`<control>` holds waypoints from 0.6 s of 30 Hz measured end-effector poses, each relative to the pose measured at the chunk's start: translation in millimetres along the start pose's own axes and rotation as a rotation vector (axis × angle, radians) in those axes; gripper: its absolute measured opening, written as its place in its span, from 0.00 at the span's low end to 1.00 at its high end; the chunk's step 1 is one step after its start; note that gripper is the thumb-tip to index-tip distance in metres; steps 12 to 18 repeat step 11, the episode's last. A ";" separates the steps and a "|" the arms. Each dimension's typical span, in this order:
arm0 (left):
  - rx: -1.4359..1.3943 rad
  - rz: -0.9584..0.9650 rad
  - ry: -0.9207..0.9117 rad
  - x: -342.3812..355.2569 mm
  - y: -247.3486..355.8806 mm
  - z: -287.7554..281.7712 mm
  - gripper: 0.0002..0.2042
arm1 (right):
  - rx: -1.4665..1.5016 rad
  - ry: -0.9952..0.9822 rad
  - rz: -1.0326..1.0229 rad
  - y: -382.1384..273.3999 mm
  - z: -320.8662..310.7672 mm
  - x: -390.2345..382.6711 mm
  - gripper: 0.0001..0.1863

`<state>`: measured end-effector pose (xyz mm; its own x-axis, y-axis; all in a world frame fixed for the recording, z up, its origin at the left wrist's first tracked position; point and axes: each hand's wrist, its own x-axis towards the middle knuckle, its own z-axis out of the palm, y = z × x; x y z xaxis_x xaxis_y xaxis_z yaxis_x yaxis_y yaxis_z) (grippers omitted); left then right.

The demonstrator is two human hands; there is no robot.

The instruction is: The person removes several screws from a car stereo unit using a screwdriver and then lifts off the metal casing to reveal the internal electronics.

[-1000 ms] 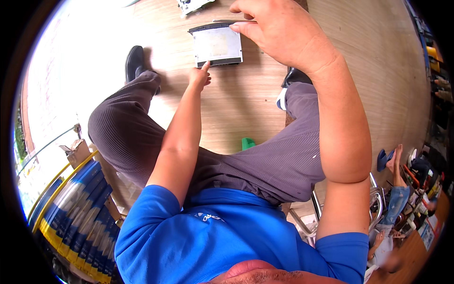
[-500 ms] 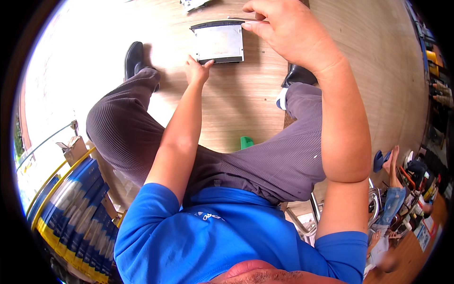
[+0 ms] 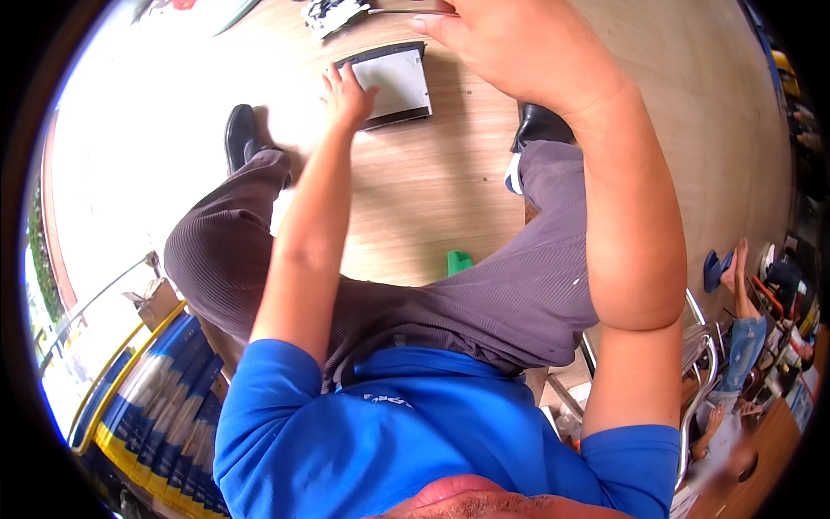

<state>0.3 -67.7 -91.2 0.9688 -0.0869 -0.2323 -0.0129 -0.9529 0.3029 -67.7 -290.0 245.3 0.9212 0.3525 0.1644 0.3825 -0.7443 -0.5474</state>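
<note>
A flat rectangular unit with a pale grey panel and black long edges [image 3: 399,86] lies on the light wood-grain floor between my feet. My left hand [image 3: 349,97] is at its left side, fingers spread; it reaches over the panel and does not grip it. Beyond the unit's right side, at the top edge, my right hand [image 3: 519,52] is closed in a pinch on a thin dark rod-like tool [image 3: 406,11]. The tool's far end points left, close to a small white-and-black mechanical part [image 3: 333,16]. Its handle end is hidden by my fingers.
My shoes [image 3: 245,130] stand on either side of the unit. A green object [image 3: 459,261] shows between my thighs. At lower left is a yellow-framed rack of blue packets [image 3: 160,406]. Another person's bare leg [image 3: 740,285] and metal chair tubing [image 3: 705,355] are at right.
My left hand has let go of the unit's near edge and spread over its left side. The unit sits slightly tilted and further left; my right hand and the tool have moved up and left.
</note>
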 end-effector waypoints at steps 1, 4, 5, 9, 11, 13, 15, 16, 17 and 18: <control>0.077 0.080 -0.030 21.1 -4.9 -4.5 0.40 | -0.004 0.004 0.009 -2.0 -0.2 -0.8 0.10; 0.067 0.220 -0.108 68.4 -21.7 -12.3 0.34 | -0.033 -0.039 0.087 -2.6 2.5 -5.8 0.10; 0.087 0.256 -0.138 76.6 -23.9 -13.1 0.34 | -0.048 -0.031 0.105 -1.0 -1.1 -7.7 0.10; 0.149 0.252 -0.319 93.5 -61.2 -4.2 0.34 | -0.077 -0.049 0.119 -8.5 -8.0 -16.5 0.10; 0.191 0.155 -0.433 96.4 -52.6 0.3 0.38 | -0.077 -0.074 0.168 -0.9 -2.2 -15.9 0.11; 0.191 0.155 -0.433 96.4 -52.6 0.3 0.38 | -0.077 -0.074 0.168 -0.9 -2.2 -15.9 0.11; 0.191 0.155 -0.433 96.4 -52.6 0.3 0.38 | -0.077 -0.074 0.168 -0.9 -2.2 -15.9 0.11; 0.191 0.155 -0.433 96.4 -52.6 0.3 0.38 | -0.077 -0.074 0.168 -0.9 -2.2 -15.9 0.11; 0.191 0.155 -0.433 96.4 -52.6 0.3 0.38 | -0.077 -0.074 0.168 -0.9 -2.2 -15.9 0.11; 0.191 0.155 -0.433 96.4 -52.6 0.3 0.38 | -0.077 -0.074 0.168 -0.9 -2.2 -15.9 0.11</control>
